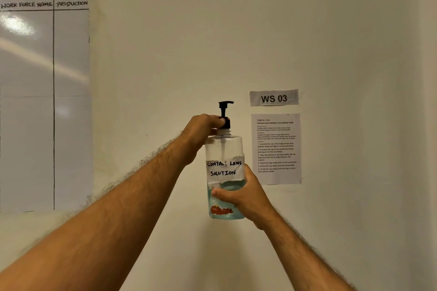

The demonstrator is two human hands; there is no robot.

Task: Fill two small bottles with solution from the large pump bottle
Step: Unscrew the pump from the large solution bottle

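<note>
Cream wall (236, 30) filled the view, with a whiteboard (45, 101) and a "WS 03" sign (274, 97). Held up in mid-air before it was the large pump bottle (224, 149). The right hand (241, 194) wrapped its lower body, probably to steady it, while the left hand (201, 130) pinched the black pump collar (225, 123), seemingly for unscrewing. No small bottles showed.

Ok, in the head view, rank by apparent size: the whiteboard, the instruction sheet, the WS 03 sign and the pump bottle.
1. whiteboard, cut off by the frame edge.
2. pump bottle and instruction sheet look alike; the bottle is nearer, so unranked.
3. WS 03 sign.
</note>
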